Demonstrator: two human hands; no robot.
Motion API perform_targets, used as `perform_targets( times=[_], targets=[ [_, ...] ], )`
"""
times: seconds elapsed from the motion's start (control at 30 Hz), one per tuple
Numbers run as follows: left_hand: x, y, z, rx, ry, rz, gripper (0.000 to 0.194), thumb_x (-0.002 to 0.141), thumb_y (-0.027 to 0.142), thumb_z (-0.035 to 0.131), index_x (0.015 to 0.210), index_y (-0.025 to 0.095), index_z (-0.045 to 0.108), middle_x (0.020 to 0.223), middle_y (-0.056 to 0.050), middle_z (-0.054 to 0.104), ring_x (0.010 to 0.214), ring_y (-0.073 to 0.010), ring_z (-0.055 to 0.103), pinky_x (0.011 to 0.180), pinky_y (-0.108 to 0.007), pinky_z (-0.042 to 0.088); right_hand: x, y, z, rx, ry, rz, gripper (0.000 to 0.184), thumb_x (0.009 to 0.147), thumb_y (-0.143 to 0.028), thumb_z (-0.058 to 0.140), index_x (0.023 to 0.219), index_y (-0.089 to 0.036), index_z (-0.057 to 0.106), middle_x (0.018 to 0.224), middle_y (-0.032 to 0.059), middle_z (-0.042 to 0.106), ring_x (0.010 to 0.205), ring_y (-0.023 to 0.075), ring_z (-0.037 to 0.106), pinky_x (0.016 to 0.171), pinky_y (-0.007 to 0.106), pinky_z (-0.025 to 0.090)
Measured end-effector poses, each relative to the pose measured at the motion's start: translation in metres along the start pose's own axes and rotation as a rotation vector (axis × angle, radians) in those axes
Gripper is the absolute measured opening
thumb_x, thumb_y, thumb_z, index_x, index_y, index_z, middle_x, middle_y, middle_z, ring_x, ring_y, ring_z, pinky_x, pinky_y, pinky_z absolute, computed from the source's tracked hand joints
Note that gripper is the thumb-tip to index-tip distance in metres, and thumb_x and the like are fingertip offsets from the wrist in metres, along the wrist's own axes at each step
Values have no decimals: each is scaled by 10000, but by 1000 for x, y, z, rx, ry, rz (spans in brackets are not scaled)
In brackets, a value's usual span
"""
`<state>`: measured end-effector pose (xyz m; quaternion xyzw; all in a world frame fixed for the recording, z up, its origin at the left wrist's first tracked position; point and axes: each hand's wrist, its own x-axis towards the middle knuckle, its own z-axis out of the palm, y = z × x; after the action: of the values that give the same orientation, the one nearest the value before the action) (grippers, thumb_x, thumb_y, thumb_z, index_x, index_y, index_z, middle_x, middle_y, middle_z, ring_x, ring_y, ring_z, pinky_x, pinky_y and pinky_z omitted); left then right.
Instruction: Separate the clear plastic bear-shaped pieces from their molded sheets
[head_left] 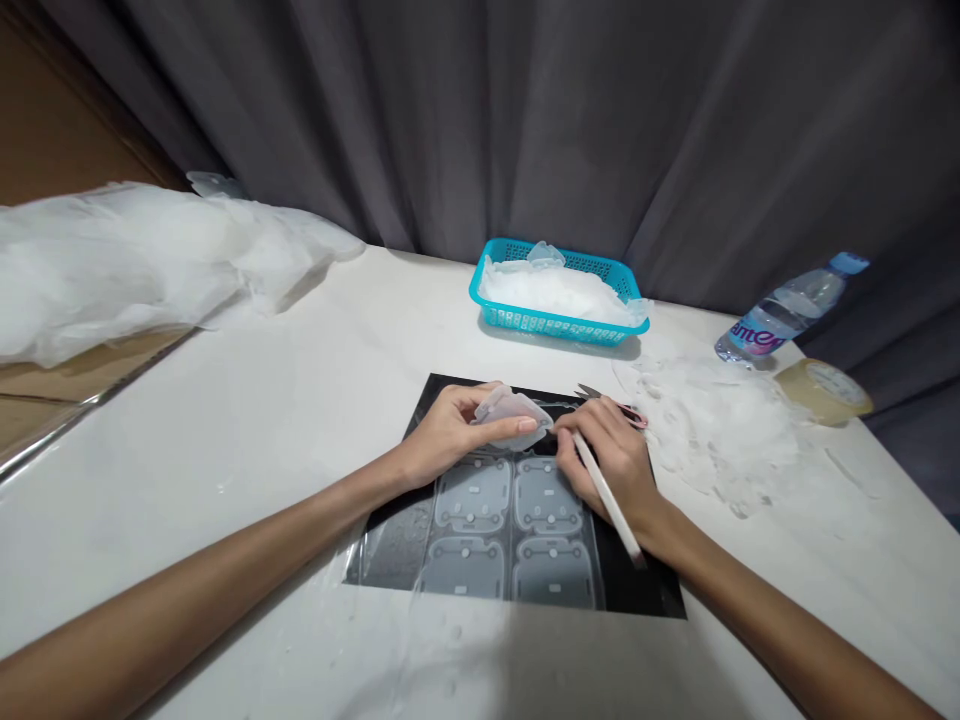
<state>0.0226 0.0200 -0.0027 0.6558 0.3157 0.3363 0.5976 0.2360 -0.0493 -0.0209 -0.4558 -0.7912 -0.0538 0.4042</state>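
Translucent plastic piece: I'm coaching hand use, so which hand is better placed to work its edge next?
Right, probably: the right hand holds a white pen-like tool, its front end near the translucent plastic piece, which the left hand grips.

The left hand [448, 428] is holding a translucent plastic piece [504, 406]. The right hand [621, 462] is gripping a slender white tool [608, 500].

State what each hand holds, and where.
Left hand: a translucent piece, thumb across its face. Right hand: a pale pen-like tool, by its front end.
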Motion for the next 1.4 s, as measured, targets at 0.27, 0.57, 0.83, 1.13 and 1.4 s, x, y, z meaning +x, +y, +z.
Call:
perform_targets(
  times=[0.27,0.57,0.83,1.13,1.4],
  targets=[
    [0,-5,-3,105,-58,107,175,893,343,809,1058,308,854,873,-24,631,817,-151,583,753,-277,463,-1,0,-2,66,55,-44,107,973,-163,660,1072,-203,645,900,66,701,811,212,613,750,363,499],
    [-1,-9,-3,101,-62,136,195,862,296,833,1056,305,854,897,-30,624,826,-156,584,747,-284,463,-2,0,-2,1,88,-80,122,943,-109,650,1003,-214,638,839,47,642,775,196,598,713,337,519],
    [1,-9,-3,92,-8,100,162,841,295,846,978,208,845,913,-43,719,756,-133,579,698,-253,442,0,-1,-2,-65,61,-37,103,945,-103,605,896,-193,595,800,40,610,774,195,548,715,326,479],
    [0,-9,0,10,28,46,246,838,352,845,913,126,785,891,-52,734,819,-177,645,778,-288,494,-1,0,0,-35,79,16,57,979,-203,644,1033,-188,631,909,63,660,857,219,595,774,356,495],
    [0,-13,-2,105,39,117,250,808,367,878,793,149,756,828,-25,666,785,-151,582,747,-288,447,0,1,-1,64,128,67,112,975,-111,655,1030,-208,641,908,42,686,852,197,610,791,361,484]
  ],
)
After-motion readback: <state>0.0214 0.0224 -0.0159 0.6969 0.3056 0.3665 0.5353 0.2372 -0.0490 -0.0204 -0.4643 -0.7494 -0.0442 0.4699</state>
